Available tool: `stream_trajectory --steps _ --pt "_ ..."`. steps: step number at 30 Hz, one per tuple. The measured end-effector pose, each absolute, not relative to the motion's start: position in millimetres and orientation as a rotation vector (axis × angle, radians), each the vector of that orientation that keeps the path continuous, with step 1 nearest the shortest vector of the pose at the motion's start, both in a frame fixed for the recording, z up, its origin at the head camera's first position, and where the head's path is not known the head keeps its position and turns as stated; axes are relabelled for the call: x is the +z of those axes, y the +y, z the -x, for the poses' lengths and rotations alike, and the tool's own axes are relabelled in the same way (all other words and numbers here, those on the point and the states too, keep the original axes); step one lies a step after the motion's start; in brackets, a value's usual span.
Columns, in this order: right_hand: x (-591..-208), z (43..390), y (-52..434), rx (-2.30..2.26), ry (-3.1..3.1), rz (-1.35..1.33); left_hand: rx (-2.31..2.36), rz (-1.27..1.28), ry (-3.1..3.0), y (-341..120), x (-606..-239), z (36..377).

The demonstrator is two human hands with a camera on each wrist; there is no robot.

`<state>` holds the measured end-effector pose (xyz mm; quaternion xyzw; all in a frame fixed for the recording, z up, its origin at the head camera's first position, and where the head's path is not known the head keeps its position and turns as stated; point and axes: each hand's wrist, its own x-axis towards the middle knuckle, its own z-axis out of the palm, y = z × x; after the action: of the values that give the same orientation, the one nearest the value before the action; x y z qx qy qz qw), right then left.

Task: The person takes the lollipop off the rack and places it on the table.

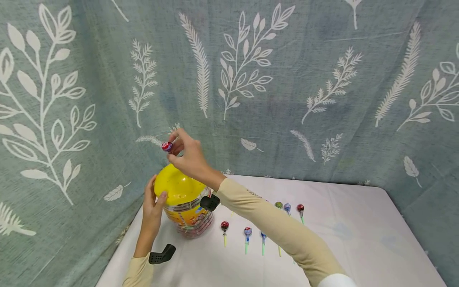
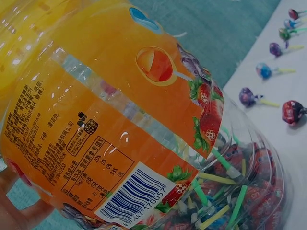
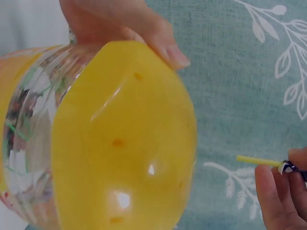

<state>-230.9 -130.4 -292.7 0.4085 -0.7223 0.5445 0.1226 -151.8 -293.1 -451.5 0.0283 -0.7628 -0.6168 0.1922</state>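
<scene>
- The right hand point(image 1: 188, 153) is up in the air, just above the yellow lid point(image 1: 177, 186) of a big jar point(image 1: 188, 217).
- Its fingertips pinch one lollipop point(image 1: 167, 146) with a red and white wrapper. The fingers are curled in close around it.
- In the right wrist view, the lollipop's yellow stick point(image 3: 256, 160) pokes out sideways from the fingers point(image 3: 276, 191), toward the lid point(image 3: 124, 139).
- The left hand point(image 1: 152, 205) holds the jar on its left side, up near the lid. The thumb lies on the front of the jar and the fingers go around the back.
- In the right wrist view, the left hand's fingers point(image 3: 163, 40) touch the rim of the lid.
- The jar is clear plastic with an orange label point(image 2: 110, 134). It stands upright on the white table point(image 1: 358, 239), near the back left corner.
- Lots of wrapped lollipops point(image 2: 240, 191) with green and yellow sticks fill the bottom of the jar.
- More lollipops lie in rows on the table to the right of the jar. A red one point(image 1: 224, 226) is nearest the jar, then a blue and red one point(image 1: 247, 231).
- Farther back lie a green one point(image 1: 278, 205), a blue one point(image 1: 287, 207) and another red one point(image 1: 300, 207).
- The arm in the tan sleeve point(image 1: 283, 231) reaches across above some of them.
- A grey-green curtain point(image 1: 287, 79) with white leaves hangs behind the table.
</scene>
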Motion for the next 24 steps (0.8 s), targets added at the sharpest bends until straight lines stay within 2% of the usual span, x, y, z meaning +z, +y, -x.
stream_trajectory --steps 24 --pt "-305.6 241.0 -67.7 1.638 -2.205 -1.009 -1.704 -0.039 -2.122 -291.5 -451.8 150.2"
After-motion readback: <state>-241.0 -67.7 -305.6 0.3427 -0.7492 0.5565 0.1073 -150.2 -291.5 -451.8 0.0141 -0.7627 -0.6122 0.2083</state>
